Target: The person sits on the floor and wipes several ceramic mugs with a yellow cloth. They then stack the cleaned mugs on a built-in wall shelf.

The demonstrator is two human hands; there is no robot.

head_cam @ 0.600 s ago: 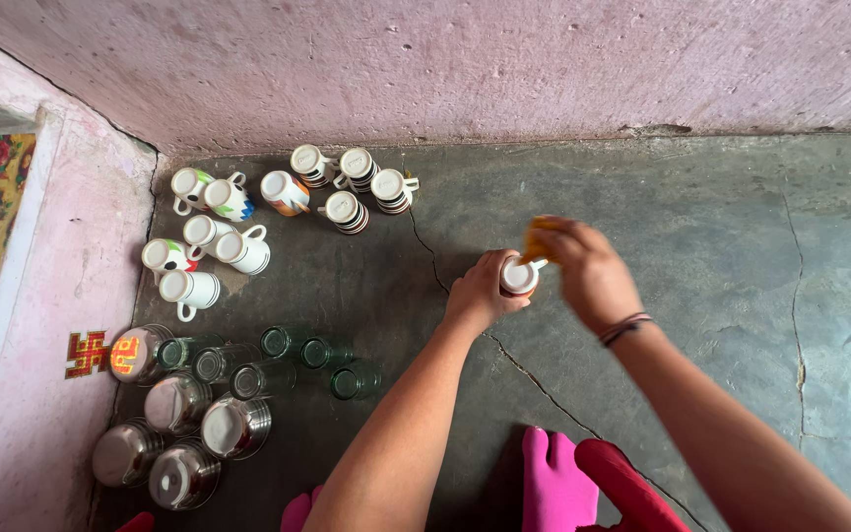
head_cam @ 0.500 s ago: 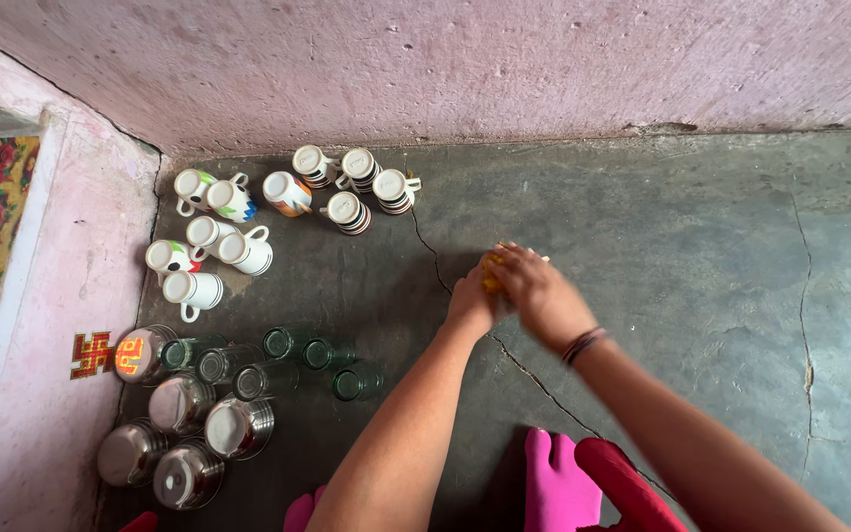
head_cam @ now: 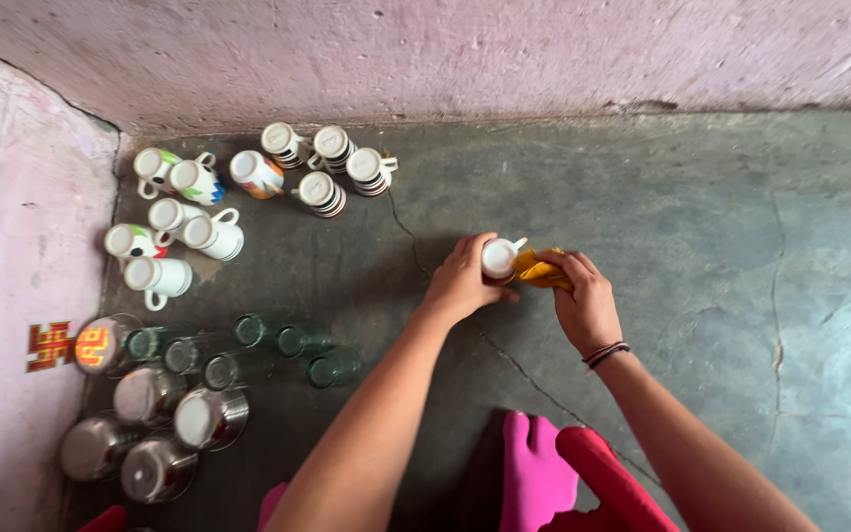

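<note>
I have the white cup gripped upside down in my left hand, above the floor. My right hand pinches the yellow cloth against its side; I'd turn the cup steadily and press evenly.

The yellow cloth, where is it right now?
In the head view, the yellow cloth is just right of centre, bunched in the right hand and pressed against the white mug that the left hand grips, above the grey floor.

I am sitting in a plain home corner: cups, glasses and steel bowls are standing upside down on the cracked floor beneath pink walls.
</note>
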